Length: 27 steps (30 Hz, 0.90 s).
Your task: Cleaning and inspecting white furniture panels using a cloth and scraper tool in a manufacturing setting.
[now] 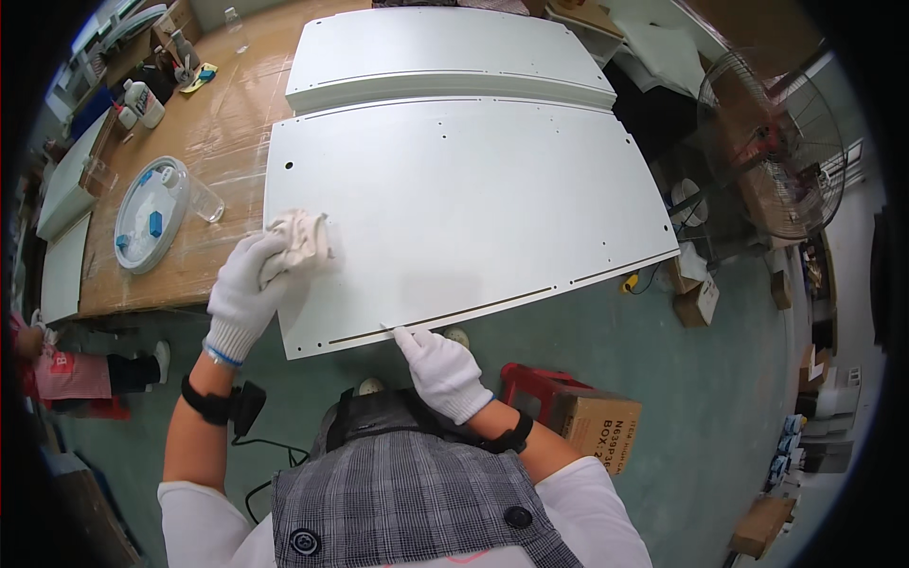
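Observation:
A large white board (473, 199) with small drilled holes and a groove along its near edge lies on a wooden table (218, 133). My left hand (244, 289), in a white glove, presses a crumpled white cloth (301, 239) onto the board's left part. My right hand (437, 364), also gloved, rests its fingertips on the board's near edge by the groove and holds nothing. A second white board (445, 52) lies just behind the first.
A round plastic lid (150, 213) with blue bits and a clear cup (204, 201) sit left on the table. White bottles (142, 102) stand further back. A standing fan (772, 156) is at the right. Cardboard boxes (595, 426) and a red stool (530, 381) are on the green floor.

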Each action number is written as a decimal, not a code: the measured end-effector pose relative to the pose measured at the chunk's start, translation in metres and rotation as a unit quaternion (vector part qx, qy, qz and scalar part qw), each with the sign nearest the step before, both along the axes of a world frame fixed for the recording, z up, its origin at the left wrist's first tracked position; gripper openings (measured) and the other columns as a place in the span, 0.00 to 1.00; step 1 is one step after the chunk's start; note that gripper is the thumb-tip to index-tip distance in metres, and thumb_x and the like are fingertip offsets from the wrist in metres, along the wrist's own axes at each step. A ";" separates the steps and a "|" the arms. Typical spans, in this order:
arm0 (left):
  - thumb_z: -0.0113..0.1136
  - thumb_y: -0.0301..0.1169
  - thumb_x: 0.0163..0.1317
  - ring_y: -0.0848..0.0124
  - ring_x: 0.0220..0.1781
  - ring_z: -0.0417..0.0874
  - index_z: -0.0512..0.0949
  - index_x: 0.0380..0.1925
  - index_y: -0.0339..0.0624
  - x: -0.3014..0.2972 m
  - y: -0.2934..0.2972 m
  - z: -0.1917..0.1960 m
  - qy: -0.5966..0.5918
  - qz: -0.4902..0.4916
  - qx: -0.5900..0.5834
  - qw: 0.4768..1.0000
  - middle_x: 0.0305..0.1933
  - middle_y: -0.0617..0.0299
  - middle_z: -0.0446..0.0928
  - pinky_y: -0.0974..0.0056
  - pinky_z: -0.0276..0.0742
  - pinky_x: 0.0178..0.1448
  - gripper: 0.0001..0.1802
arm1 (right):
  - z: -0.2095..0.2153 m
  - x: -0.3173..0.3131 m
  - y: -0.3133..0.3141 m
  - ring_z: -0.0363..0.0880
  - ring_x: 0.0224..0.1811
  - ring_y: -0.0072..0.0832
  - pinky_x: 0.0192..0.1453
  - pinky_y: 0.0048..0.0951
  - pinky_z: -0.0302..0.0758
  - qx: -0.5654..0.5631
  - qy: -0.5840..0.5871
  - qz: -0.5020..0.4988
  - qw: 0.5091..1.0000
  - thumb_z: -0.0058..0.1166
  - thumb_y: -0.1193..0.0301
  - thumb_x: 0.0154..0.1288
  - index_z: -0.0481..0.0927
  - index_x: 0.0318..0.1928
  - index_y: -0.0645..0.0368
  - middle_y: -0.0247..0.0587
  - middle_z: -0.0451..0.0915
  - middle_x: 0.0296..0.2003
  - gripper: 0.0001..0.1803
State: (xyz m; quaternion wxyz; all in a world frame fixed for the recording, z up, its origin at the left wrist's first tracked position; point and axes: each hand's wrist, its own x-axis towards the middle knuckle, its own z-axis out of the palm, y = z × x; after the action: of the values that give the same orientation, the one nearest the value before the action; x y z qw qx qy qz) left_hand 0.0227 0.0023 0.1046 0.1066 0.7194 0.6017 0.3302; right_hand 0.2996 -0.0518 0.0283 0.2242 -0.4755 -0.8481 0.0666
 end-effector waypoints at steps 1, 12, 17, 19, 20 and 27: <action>0.60 0.19 0.50 0.56 0.51 0.79 0.76 0.45 0.39 -0.016 -0.017 0.010 -0.014 0.001 0.014 1.000 0.48 0.50 0.77 0.62 0.74 0.56 0.19 | -0.005 0.005 0.002 0.74 0.26 0.37 0.30 0.37 0.74 0.033 0.061 0.018 0.997 0.48 0.77 0.57 0.70 0.62 0.55 0.41 0.72 0.26 0.28; 0.55 0.18 0.59 0.77 0.42 0.75 0.73 0.50 0.36 -0.125 -0.176 0.004 -0.303 0.204 -0.069 0.928 0.44 0.63 0.75 0.72 0.72 0.49 0.17 | -0.014 -0.047 -0.021 0.77 0.26 0.36 0.27 0.37 0.75 0.008 -0.058 -0.099 0.993 0.47 0.73 0.59 0.71 0.56 0.59 0.42 0.72 0.30 0.22; 0.56 0.18 0.56 0.76 0.44 0.75 0.73 0.50 0.36 -0.131 -0.192 -0.008 -0.311 0.208 -0.120 0.920 0.43 0.62 0.76 0.71 0.71 0.52 0.19 | 0.004 -0.128 -0.033 0.77 0.28 0.37 0.28 0.37 0.75 -0.105 0.004 0.150 0.983 0.47 0.75 0.58 0.69 0.58 0.58 0.42 0.74 0.30 0.24; 0.57 0.18 0.55 0.77 0.43 0.76 0.74 0.49 0.36 -0.133 -0.208 0.001 -0.282 0.242 -0.104 0.922 0.42 0.62 0.76 0.71 0.72 0.50 0.19 | 0.029 -0.116 -0.020 0.78 0.33 0.43 0.36 0.40 0.76 -0.137 0.080 0.054 0.986 0.49 0.74 0.61 0.69 0.60 0.55 0.47 0.76 0.34 0.24; 0.58 0.19 0.55 0.77 0.43 0.76 0.74 0.48 0.36 -0.136 -0.214 0.001 -0.286 0.246 -0.105 0.920 0.41 0.63 0.76 0.71 0.72 0.49 0.19 | 0.021 -0.108 -0.009 0.78 0.38 0.46 0.42 0.42 0.76 -0.144 0.142 0.022 0.979 0.48 0.72 0.63 0.70 0.60 0.54 0.50 0.77 0.38 0.23; 0.60 0.21 0.57 0.83 0.20 0.73 0.74 0.44 0.39 -0.138 -0.250 -0.010 -0.378 0.312 -0.078 0.868 0.27 0.65 0.75 0.75 0.68 0.21 0.14 | 0.043 -0.193 0.055 0.67 0.18 0.17 0.24 0.23 0.70 -0.590 0.275 0.042 0.758 0.47 0.70 0.65 0.77 0.47 0.63 0.28 0.67 0.20 0.14</action>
State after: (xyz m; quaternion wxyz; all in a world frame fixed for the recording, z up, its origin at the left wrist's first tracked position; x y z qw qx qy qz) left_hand -0.1155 -0.2479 0.0950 0.2731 0.3038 0.7324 0.5448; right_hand 0.1067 0.0035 0.0710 0.1195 -0.4388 -0.5617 0.6911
